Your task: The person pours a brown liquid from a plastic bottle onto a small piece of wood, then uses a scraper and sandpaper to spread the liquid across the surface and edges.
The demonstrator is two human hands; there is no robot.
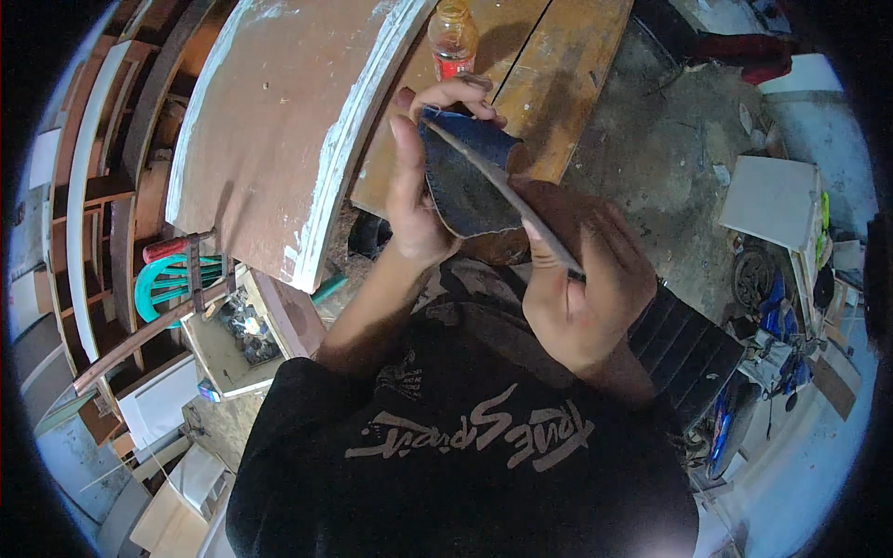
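Note:
In front of my chest, my left hand (pixel 417 209) is closed round a dark blue piece of denim cloth (pixel 465 186) with frayed edges. Its thumb points up on the near side and its fingers curl over the far edge. My right hand (pixel 591 298) grips a thin, flat, brown-grey piece (pixel 510 197), seen almost edge-on. That piece slants across the front of the cloth, its far tip by the cloth's upper left corner. I cannot tell its exact kind.
A curved wooden panel (pixel 279 121) with white-smeared edges lies to the left, on a wooden table (pixel 558 102). A plastic bottle (pixel 453 42) stands at the table's far part. Lower left are a teal plastic seat (pixel 153 288) and an open wooden box (pixel 223 358). A bicycle (pixel 735 409) is at right.

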